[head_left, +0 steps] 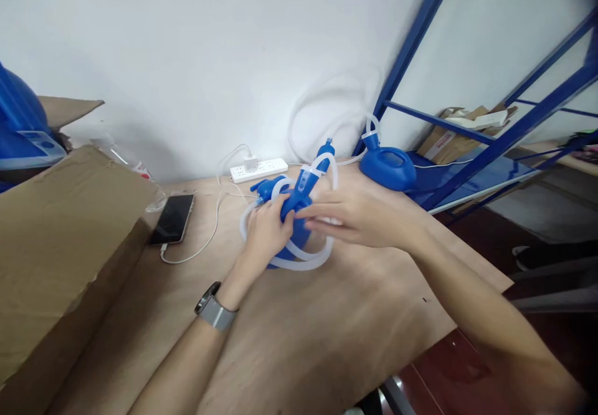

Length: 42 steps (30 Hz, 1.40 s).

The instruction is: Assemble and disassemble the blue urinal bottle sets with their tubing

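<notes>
A blue plastic urinal bottle [299, 240] stands on the table, with a whitish hose [303, 264] looped around it. My left hand [268, 228] grips the blue part at its upper end, thumb on the near side. From the right, my right hand [348, 219] reaches in with its fingers stretched out and a little apart. Its fingertips are by the blue part, close to my left thumb; whether they touch is unclear. A blue funnel-like end piece [326, 148] sticks up behind, and another blue piece [271, 187] lies to the left.
A second blue bottle [390, 169] with a hose stands at the back right, beside a blue metal rack [411, 35]. Along the wall lies a white power strip [268, 167]. A phone [172, 219] on its cable and an open cardboard box [70, 234] are at left.
</notes>
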Each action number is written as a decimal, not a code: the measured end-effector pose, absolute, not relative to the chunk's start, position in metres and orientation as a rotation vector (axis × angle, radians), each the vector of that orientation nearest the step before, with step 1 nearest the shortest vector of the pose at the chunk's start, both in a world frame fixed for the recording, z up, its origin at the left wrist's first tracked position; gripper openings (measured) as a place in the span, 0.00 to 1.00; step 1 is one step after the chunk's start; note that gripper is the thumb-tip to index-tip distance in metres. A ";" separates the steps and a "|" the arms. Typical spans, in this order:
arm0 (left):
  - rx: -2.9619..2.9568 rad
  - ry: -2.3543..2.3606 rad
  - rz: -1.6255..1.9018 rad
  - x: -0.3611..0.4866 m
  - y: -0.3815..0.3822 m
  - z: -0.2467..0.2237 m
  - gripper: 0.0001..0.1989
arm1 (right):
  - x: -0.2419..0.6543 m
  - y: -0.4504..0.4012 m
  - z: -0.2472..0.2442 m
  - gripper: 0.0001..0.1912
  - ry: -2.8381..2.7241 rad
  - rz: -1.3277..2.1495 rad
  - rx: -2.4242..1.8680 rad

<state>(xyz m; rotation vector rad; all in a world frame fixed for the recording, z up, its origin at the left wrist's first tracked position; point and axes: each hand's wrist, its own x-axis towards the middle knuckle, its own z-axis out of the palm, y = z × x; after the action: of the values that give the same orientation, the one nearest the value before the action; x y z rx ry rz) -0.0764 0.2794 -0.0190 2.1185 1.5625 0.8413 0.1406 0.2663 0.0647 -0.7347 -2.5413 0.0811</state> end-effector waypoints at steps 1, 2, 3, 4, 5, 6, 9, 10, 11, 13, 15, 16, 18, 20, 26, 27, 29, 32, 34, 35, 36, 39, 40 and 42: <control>2.123 1.548 0.847 -0.081 0.283 -0.017 0.21 | 0.166 0.268 0.053 0.18 -2.510 0.112 -0.823; 2.132 1.523 0.847 -0.086 0.286 -0.015 0.22 | 0.191 0.270 0.039 0.17 -2.410 0.107 -0.958; 2.142 1.489 0.841 -0.091 0.289 -0.012 0.22 | 0.211 0.273 0.023 0.19 -2.342 0.082 -1.033; 2.156 1.448 0.831 -0.095 0.291 -0.010 0.23 | 0.227 0.276 0.007 0.23 -2.299 0.081 -1.099; 2.171 1.405 0.820 -0.100 0.292 -0.008 0.23 | 0.236 0.279 -0.008 0.27 -2.279 0.075 -1.129; 2.186 1.364 0.811 -0.103 0.292 -0.006 0.23 | 0.239 0.282 -0.022 0.31 -2.259 0.047 -1.125; 2.216 1.266 0.752 -0.107 0.282 0.001 0.28 | 0.220 0.288 -0.049 0.40 -2.245 -0.093 -0.989; 2.217 1.246 0.716 -0.106 0.276 0.004 0.31 | 0.210 0.288 -0.054 0.41 -2.283 -0.101 -0.946; 2.217 1.232 0.673 -0.105 0.269 0.006 0.34 | 0.201 0.289 -0.056 0.40 -2.316 -0.080 -0.938; 2.215 1.216 0.574 -0.101 0.253 0.011 0.41 | 0.190 0.290 -0.057 0.34 -2.313 -0.022 -0.942; 2.218 1.177 0.484 -0.099 0.236 0.015 0.46 | 0.192 0.290 -0.058 0.30 -2.247 0.047 -0.943; 2.219 1.144 0.446 -0.099 0.229 0.016 0.47 | 0.196 0.290 -0.058 0.29 -2.209 0.080 -0.939; 2.206 1.085 0.423 -0.101 0.220 0.015 0.44 | 0.206 0.289 -0.060 0.28 -2.138 0.139 -0.943; 2.195 1.086 0.515 -0.106 0.221 0.009 0.34 | 0.212 0.287 -0.063 0.27 -2.078 0.180 -0.960; 1.953 1.557 1.044 -0.113 0.259 -0.029 0.23 | 0.212 0.283 -0.063 0.33 -2.020 0.134 -0.990; 1.935 1.568 1.042 -0.110 0.265 -0.033 0.23 | 0.212 0.282 -0.062 0.33 -2.009 0.097 -0.988; 1.948 1.523 1.007 -0.101 0.273 -0.035 0.24 | 0.213 0.282 -0.059 0.32 -1.988 0.009 -0.986; 1.944 1.386 0.973 -0.080 0.282 -0.028 0.24 | 0.214 0.281 -0.053 0.26 -1.984 -0.128 -0.968; 1.858 1.294 0.996 -0.066 0.286 -0.021 0.25 | 0.214 0.280 -0.051 0.19 -1.988 -0.202 -0.968; 1.805 1.252 1.010 -0.059 0.286 -0.018 0.25 | 0.213 0.279 -0.051 0.15 -1.993 -0.227 -0.975; 1.757 1.214 1.013 -0.053 0.285 -0.016 0.25 | 0.212 0.279 -0.052 0.13 -1.999 -0.240 -0.984; 1.685 1.147 0.988 -0.041 0.275 -0.017 0.24 | 0.209 0.279 -0.057 0.10 -1.973 -0.184 -0.982; 1.685 1.153 0.990 -0.039 0.269 -0.019 0.24 | 0.208 0.279 -0.059 0.10 -1.946 -0.137 -0.964; 1.724 1.169 1.027 -0.035 0.257 -0.025 0.23 | 0.207 0.279 -0.062 0.09 -1.872 -0.037 -0.945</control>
<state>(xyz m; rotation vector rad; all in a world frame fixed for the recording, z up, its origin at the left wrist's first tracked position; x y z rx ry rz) -0.0354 0.2567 -0.0252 1.7239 1.1695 1.0270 0.2067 0.2790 -0.0623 -0.9445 -1.8723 -0.0374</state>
